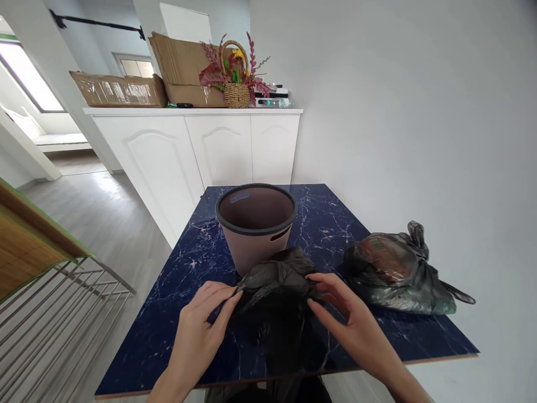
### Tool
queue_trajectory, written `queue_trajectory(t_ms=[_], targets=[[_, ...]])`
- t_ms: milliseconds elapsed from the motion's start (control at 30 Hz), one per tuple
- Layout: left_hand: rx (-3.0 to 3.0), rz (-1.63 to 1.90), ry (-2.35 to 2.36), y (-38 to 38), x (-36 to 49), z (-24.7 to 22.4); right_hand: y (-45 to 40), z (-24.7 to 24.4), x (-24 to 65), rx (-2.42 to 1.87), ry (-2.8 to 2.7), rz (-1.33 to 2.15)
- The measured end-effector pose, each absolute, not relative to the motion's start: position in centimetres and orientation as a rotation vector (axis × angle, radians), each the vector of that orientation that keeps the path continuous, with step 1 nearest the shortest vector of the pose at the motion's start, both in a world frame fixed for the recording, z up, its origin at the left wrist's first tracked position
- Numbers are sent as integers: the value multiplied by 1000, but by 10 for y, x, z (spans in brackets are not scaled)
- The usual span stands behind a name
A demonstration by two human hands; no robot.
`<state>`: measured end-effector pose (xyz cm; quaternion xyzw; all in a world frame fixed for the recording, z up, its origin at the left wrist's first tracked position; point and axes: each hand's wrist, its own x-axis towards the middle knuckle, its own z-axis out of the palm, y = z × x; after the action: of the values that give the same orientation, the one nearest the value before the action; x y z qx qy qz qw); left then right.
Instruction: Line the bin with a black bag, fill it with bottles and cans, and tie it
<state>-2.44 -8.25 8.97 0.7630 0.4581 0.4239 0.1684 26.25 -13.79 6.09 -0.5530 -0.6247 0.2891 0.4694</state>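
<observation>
Between my hands a thin black plastic bag (279, 277) is held up by its edges, its lower part hanging over the near side of the table. My left hand (205, 322) pinches the bag's left edge between thumb and fingers. On the other side, my right hand (344, 316) grips the right edge the same way. Just behind the bag stands an upright mauve trash can (247, 246) with a dark rim and a slot handle; its visible inside has no liner. The bag covers part of its lower front.
A knotted, filled black garbage bag (390, 271) lies at the right on the blue marbled table (184, 296), close to the wall. Behind is a white cabinet (226, 145) bearing cardboard boxes (121, 90) and a flower basket (237, 95). A metal rack (84, 302) stands left.
</observation>
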Motion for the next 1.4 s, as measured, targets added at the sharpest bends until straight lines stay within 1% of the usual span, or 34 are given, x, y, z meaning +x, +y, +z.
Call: queue_trajectory(t_ms=[67,133,167,233,300,367,500,600,767,867,1033,1167,1400], targets=[[2102,1059,1299,-86,-20,102,-142,64,269,-1452,-1511,432],[2057,929,1267,-88,-12,114,-150,73,269,-1485,-1479,80],[2047,886,1236,-89,-7,120,-155,79,267,-1448,-1499,-64],[2049,852,1143,-91,5,128,-164,93,258,-1279,-1685,-231],[2077,886,1043,-92,16,136,-168,104,248,-1088,-1985,-270],[2123,966,989,-94,23,142,-167,111,241,-1018,-2207,-256],[2128,1122,1129,-98,24,154,-165,104,245,-1088,-2306,-235],[2008,1150,1235,-98,19,159,-173,91,258,-1152,-2337,-242],[1762,1039,1161,-99,17,160,-188,83,285,-1274,-2277,-301],[1820,980,1126,-104,19,167,-188,87,301,-1391,-2177,-442],[2124,1172,1196,-112,18,192,-181,106,325,-1563,-2015,-592],[2132,1274,1221,-121,16,206,-177,119,335,-1568,-1945,-710],[2137,1401,1332,-138,5,216,-178,130,350,-1605,-1769,-886]])
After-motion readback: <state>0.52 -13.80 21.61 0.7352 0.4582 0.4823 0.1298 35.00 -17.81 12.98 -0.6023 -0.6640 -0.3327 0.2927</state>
